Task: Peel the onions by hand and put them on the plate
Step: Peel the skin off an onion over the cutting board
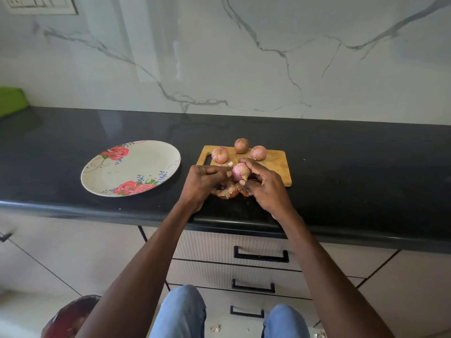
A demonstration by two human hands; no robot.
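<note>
Black glossy desk (341,152) here. Sitting right on it: a wooden cutting board (275,167), a floral plate (131,168) just left of the board, and some onion skins (225,191) at the board's front-left corner.

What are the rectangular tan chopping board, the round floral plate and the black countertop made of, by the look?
Rectangular tan chopping board: looks like wood or bamboo, matte, with visible grain and a cut-out handle slot.
Round floral plate: off-white with printed red roses; dull sheen suggests melamine, though glazed ceramic can't be ruled out.
Black countertop: seems polished stone, likely granite; glossy, mirrors the marbled wall, rounded front edge.
</note>
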